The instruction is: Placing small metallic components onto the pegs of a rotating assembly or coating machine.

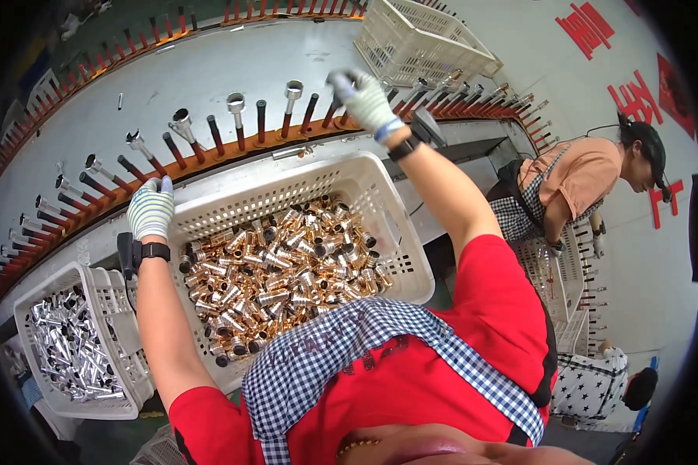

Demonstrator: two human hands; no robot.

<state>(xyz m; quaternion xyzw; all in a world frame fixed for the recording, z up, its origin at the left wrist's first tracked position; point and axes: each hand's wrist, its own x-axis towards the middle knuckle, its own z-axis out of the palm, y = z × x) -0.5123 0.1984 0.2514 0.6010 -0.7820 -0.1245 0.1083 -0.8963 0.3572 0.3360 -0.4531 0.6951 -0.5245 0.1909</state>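
A striped knit glove with grey fingers covers my left hand, at the near edge of the orange rail. Its fingers are closed together by the foot of a red post; anything inside them is hidden. My right hand, gloved alike, is raised over the rail farther right, among red posts with black tips. Blur on its fingers hides whether it grips anything. Silver cup-shaped metal fittings sit on several posts. Below my hands, a large white crate holds a heap of gold and silver metal fittings.
A smaller white crate of silver tubular parts stands at the left. Another white crate rests on the grey metal table beyond the rail. At right, a co-worker bends over another crate, and a second person is nearer.
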